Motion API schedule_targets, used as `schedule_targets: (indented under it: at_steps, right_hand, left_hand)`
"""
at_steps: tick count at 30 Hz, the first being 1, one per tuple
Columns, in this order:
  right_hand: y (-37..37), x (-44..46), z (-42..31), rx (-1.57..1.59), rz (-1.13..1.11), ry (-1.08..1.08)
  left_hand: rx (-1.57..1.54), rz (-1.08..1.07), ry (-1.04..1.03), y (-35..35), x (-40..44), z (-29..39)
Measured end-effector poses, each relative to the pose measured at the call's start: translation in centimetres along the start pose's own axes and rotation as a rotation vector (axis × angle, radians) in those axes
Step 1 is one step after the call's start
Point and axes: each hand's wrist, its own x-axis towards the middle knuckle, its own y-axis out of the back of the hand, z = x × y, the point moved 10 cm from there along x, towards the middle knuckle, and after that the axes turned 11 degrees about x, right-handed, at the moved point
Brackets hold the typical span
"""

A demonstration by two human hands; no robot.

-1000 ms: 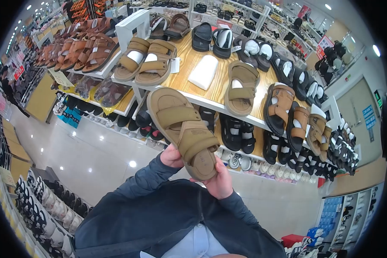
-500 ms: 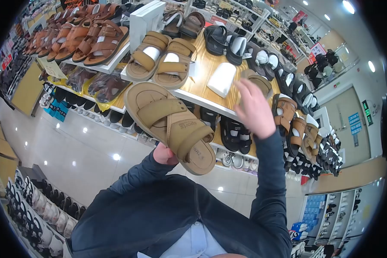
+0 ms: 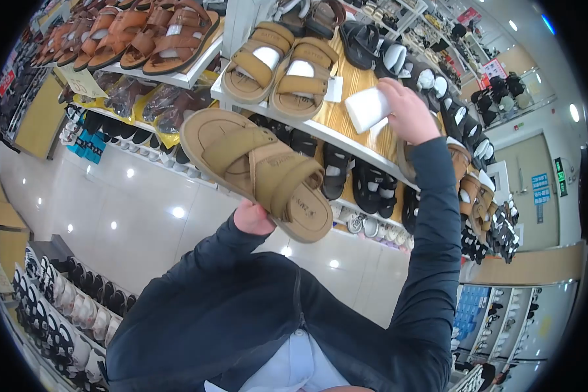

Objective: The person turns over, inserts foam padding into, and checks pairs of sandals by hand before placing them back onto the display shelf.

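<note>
A khaki two-strap sandal (image 3: 261, 170) is in my left hand (image 3: 253, 218), which grips it by the edge of the sole, toe pointing up and left. My right hand (image 3: 408, 112) has its fingers closed on the right end of a white shoe insert (image 3: 368, 110), over the wooden shelf top (image 3: 356, 80). To the left of the insert, a pair of khaki sandals (image 3: 277, 68) with white stuffing stands at the shelf's front edge, one with a white tag. Part of another sandal shows behind my right wrist.
Brown sandals (image 3: 170, 39) line the shelf at the upper left, with a price card (image 3: 81, 83) below. Black sandals (image 3: 372, 186) fill the lower shelf. Brown sandals (image 3: 472, 193) stand right of my forearm. A shoe rack (image 3: 65, 313) is at the lower left.
My right hand left the held sandal, reached to the shelf and closed on the white insert, which is now tilted. The view has shifted, and the sandal in my left hand sits further left and higher.
</note>
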Motion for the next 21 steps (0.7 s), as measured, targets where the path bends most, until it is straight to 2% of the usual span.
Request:
schedule_targets:
  at_steps: [2,4,5,6,10,11,12,15,18,21]
  right_hand:
    - [2.2,-1.9,-2.1,0.063,0.053,0.003]
    - [3.7,-3.9,-4.1,0.179,-0.008,-0.096]
    - [4.4,-5.2,-5.4,0.221,0.007,-0.06]
    - [4.5,-6.6,-6.0,0.424,-0.033,-0.206]
    - [4.7,-10.8,-10.9,0.602,-0.105,-0.093]
    - [3.7,-11.7,-11.5,0.674,-0.206,-0.155]
    - [3.7,-11.9,-12.7,0.728,-0.176,-0.051]
    - [2.2,-13.1,-13.8,0.747,-0.183,0.025]
    - [1.5,-13.6,-13.7,0.715,-0.211,-0.034]
    - [1.5,-13.6,-13.6,0.708,-0.148,-0.062]
  left_hand:
    - [-0.006,0.018,0.003,1.3,-0.2,0.0]
    - [-0.023,0.009,0.009,2.2,-0.2,-0.2]
    - [-0.011,0.024,0.035,2.1,0.1,0.0]
    - [0.007,0.027,0.028,2.2,0.4,0.1]
    - [0.047,0.032,0.021,2.2,1.4,-0.3]
    - [0.051,0.032,0.027,2.2,1.5,-0.5]
    - [0.048,0.023,0.03,2.1,1.7,-0.7]
    - [0.088,0.014,0.045,2.0,1.7,-1.3]
    - [0.193,0.018,0.072,2.2,1.6,-2.0]
    - [0.265,0.008,0.066,1.3,1.9,-2.3]
